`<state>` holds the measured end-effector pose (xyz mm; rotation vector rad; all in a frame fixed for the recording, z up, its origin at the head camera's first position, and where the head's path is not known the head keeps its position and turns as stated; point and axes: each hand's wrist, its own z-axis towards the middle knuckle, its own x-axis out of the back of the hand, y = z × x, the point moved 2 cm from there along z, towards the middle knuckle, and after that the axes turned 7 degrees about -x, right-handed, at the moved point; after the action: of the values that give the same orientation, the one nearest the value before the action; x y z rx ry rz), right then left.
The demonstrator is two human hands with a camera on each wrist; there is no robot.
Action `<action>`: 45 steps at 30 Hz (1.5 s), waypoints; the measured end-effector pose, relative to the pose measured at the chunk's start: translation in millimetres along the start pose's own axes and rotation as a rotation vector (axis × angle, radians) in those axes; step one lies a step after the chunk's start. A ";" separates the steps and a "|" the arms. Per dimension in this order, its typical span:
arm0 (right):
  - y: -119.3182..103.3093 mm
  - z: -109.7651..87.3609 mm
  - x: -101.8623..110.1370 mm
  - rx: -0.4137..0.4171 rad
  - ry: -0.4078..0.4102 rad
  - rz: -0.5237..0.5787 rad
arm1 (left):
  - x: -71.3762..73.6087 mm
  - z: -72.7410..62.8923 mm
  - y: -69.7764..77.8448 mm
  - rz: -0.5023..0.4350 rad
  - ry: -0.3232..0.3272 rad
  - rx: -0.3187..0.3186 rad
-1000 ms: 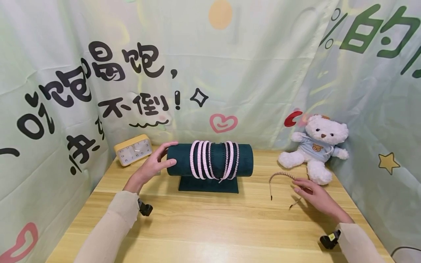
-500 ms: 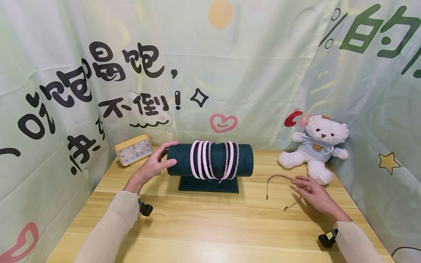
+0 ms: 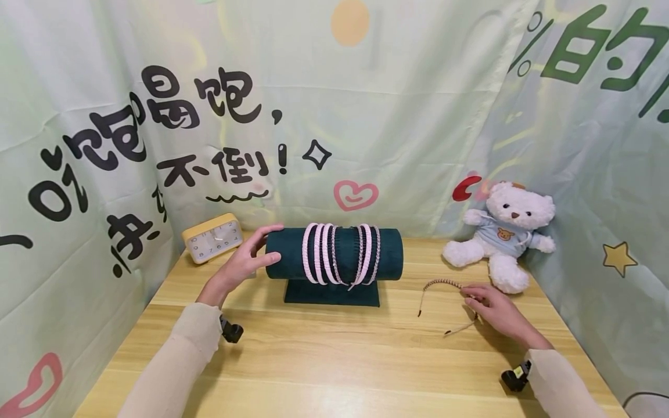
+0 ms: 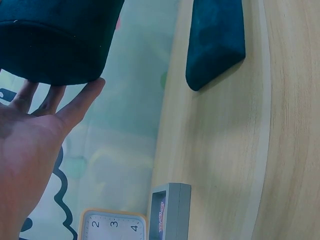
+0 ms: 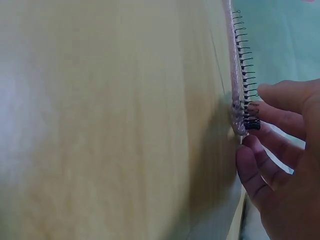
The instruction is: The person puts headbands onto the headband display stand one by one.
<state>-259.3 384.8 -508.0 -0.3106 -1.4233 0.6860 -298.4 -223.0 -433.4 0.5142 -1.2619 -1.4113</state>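
Observation:
A dark green velvet headband stand [image 3: 284, 252], a cylinder on a flat base, stands upright at the table's middle. Several pink and dark headbands [image 3: 308, 255] hang around it. My left hand [image 3: 243, 261] grips the stand's left end, thumb in front and fingers over the top; in the left wrist view, fingertips meet the rim of the cylinder [image 4: 60, 40]. On the right, my right hand [image 3: 493, 310] pinches a thin headband [image 3: 444, 281] by its curved band, its two tips pointing toward the front left. The right wrist view shows small comb-like teeth on that headband [image 5: 233, 65].
A yellow alarm clock [image 3: 213, 238] sits at the back left, with a small grey box [image 4: 177, 210] near it. At the back right a white teddy bear [image 3: 514, 232] in a blue top sits close behind my right hand. Printed curtains [image 3: 418, 116] enclose the wooden table [image 3: 324, 360].
My right hand has shifted slightly left and toward the front, carrying the thin headband with it. My left hand and the stand have stayed in place.

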 end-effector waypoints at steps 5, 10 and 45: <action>-2.5 1.1 1.8 -0.013 0.000 -0.010 | 0.1 -0.1 0.1 0.002 0.002 0.004; -5.0 2.0 3.6 -0.002 0.043 -0.024 | -0.2 -0.1 1.3 0.000 -0.001 0.003; 1.9 -1.3 16.9 -0.047 -0.268 0.441 | -0.9 -0.6 -1.0 -0.004 0.004 0.007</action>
<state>-258.5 396.7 -495.8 -0.5979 -1.6447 1.0850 -298.1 -222.6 -434.8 0.5244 -1.2642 -1.4087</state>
